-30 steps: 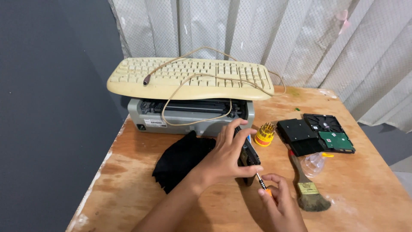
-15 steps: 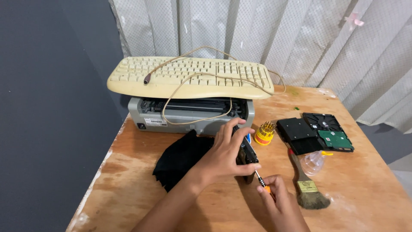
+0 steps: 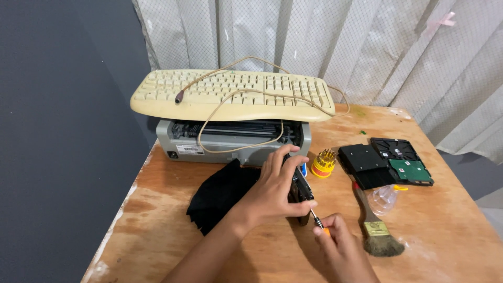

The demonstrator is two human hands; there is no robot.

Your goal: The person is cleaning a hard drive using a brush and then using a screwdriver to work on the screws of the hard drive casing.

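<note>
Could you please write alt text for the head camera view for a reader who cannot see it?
The left hand steadies a small black device on a wooden table while the right hand works a screwdriver into it. Behind, a beige keyboard rests atop a grey printer.

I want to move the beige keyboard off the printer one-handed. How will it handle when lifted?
The keyboard looks like a rigid plastic shell, so it should stay stiff and fairly light for its size. It overhangs the printer at both ends, so lifting one end may tip it. Its loose cable droops over the printer's front and could drag or snag.
</note>
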